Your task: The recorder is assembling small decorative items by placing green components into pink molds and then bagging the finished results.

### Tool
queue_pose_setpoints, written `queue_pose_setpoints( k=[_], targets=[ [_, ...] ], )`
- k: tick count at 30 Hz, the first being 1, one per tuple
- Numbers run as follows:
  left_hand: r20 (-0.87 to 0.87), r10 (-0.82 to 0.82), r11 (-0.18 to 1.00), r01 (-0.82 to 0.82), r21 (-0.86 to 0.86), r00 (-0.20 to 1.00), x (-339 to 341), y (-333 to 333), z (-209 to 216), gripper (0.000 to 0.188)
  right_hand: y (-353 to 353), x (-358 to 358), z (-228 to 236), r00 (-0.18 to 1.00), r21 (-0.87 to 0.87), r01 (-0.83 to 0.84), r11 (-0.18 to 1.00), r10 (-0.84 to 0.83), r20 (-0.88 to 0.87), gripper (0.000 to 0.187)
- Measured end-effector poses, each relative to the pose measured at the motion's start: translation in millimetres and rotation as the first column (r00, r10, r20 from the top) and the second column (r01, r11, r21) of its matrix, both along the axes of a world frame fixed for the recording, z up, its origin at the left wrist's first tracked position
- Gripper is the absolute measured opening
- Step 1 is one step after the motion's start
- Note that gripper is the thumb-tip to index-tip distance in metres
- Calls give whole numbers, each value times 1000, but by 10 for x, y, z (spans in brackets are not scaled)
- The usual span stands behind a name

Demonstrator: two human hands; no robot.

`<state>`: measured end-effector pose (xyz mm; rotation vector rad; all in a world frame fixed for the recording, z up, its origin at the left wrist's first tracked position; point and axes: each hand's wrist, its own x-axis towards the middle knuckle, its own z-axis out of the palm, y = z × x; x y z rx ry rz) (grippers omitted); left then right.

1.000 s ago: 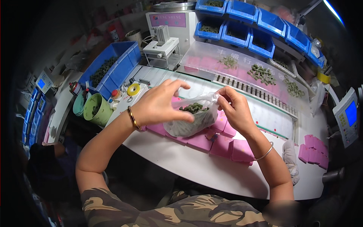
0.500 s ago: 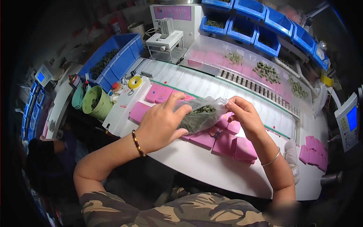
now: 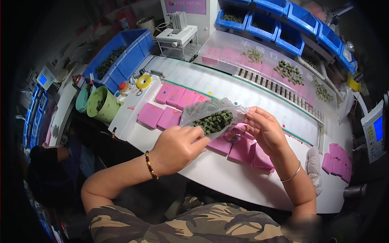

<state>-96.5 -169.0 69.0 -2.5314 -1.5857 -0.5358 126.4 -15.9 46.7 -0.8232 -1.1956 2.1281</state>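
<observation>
A clear plastic bag (image 3: 225,106) hangs between my hands above the white worktop, its mouth spread wide. Small dark green pieces (image 3: 214,122) fill its lower part. My right hand (image 3: 265,128) pinches the bag's right edge between thumb and fingers. At the near left edge, my left hand (image 3: 178,146) is closed on the plastic, fingers curled. Pink blocks (image 3: 241,149) lie under and beside the bag, some partly hidden by it and my right hand. More pink blocks (image 3: 150,115) stand to the left of the bag.
Behind runs a white segmented conveyor (image 3: 194,80) under a clear sloping cover (image 3: 263,67) bearing green pieces. Blue bins (image 3: 262,25) line the back; a large blue crate (image 3: 139,48) and green bucket (image 3: 108,111) stand left. A display unit (image 3: 373,129) and pink blocks (image 3: 337,162) are right.
My left hand has moved down and closed, from spread fingers over the bag to a grip on its edge. The bag has opened wider, showing more green pieces. Coloured dots on the conveyor have shifted.
</observation>
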Motion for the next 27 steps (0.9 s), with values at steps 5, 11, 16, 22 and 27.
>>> queue_pose_setpoints(
  k=[5, 11, 16, 22, 27],
  targets=[
    [47, -19, 1000, 19, -1, 999, 83, -17, -88, 18, -30, 1, -22, 995, -164, 92, 982, -96, -16, 13],
    [30, -27, 999, 28, -38, 999, 105, -67, -104, 23, -59, -6, -39, 990, -205, 98, 974, -116, -78, 14],
    [-82, 14, 996, -20, -84, 997, 92, -163, -29, 24, -50, -4, -39, 996, -179, 65, 982, -76, -57, 15],
    [-100, 34, 998, -38, -43, 994, 70, -235, 21, 22, -48, -11, -2, 1000, -76, 27, 997, -28, -5, 17],
    [-113, 19, 1000, -21, -16, 993, 56, -246, 28, 20, -71, -9, 23, 1000, 7, 24, 1000, -24, -9, 17]
  ],
)
